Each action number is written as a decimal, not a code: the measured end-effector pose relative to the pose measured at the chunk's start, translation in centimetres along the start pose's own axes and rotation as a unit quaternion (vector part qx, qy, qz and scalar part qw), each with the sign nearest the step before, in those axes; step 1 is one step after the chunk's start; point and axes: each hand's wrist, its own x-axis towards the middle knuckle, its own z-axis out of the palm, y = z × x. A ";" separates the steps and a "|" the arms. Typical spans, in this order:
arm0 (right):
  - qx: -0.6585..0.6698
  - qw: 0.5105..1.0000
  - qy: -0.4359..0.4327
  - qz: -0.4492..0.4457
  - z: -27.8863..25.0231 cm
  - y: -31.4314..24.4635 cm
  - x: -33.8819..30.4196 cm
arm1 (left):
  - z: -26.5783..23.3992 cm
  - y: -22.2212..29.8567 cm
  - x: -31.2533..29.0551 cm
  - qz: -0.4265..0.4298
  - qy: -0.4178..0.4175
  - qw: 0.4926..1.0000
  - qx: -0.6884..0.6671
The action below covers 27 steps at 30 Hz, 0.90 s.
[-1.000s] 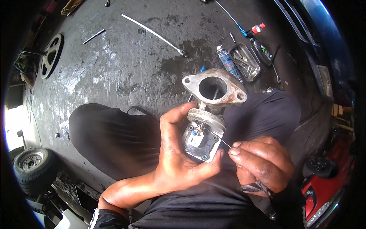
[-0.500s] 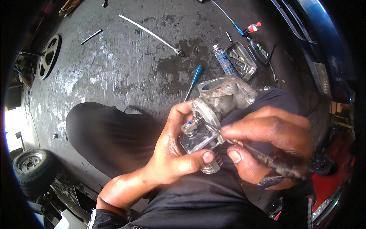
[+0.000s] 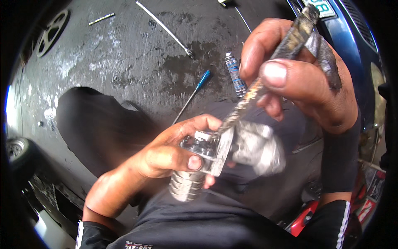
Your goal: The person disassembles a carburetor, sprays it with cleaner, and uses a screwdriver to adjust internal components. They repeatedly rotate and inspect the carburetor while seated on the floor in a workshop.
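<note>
My left hand (image 3: 161,155) wraps round a cast-metal housing (image 3: 259,149), with the thumb across its near side. A ribbed cylindrical end points toward my lap, and a blurred larger casting extends to the right. In my right hand (image 3: 315,91), raised high, is a long, grime-caked stick-like tool (image 3: 248,97), pinched between thumb and fingers. Its lower end slants down to the housing's open top, beside the flange; the tip's exact contact is hidden. A dark, shiny strip lies along the back of that hand.
Beyond my knees, a blue-handled screwdriver (image 3: 202,81) and a blue spray can (image 3: 235,74) lie on the stained floor. Farther off are a long-handled ratchet (image 3: 163,29) and a metal bar (image 3: 101,19). A tyre (image 3: 20,155) stands left, a blue car (image 3: 350,37) right.
My right hand has risen up and away with the tool, which now slants steeply. The housing has tipped and moved slightly down and left in my left hand.
</note>
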 end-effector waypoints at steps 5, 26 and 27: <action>-0.021 0.997 -0.068 -0.024 -0.9 1.5 -1.3 | -0.7 0.4 -0.6 -0.058 -0.083 0.994 0.029; -0.177 0.935 -0.260 -0.163 1.6 -1.3 -0.4 | -1.8 0.8 -1.0 -0.177 -0.119 0.975 0.059; -0.179 0.934 -0.264 -0.162 1.6 -1.2 -0.4 | -1.8 0.9 -0.9 -0.176 -0.124 0.975 0.061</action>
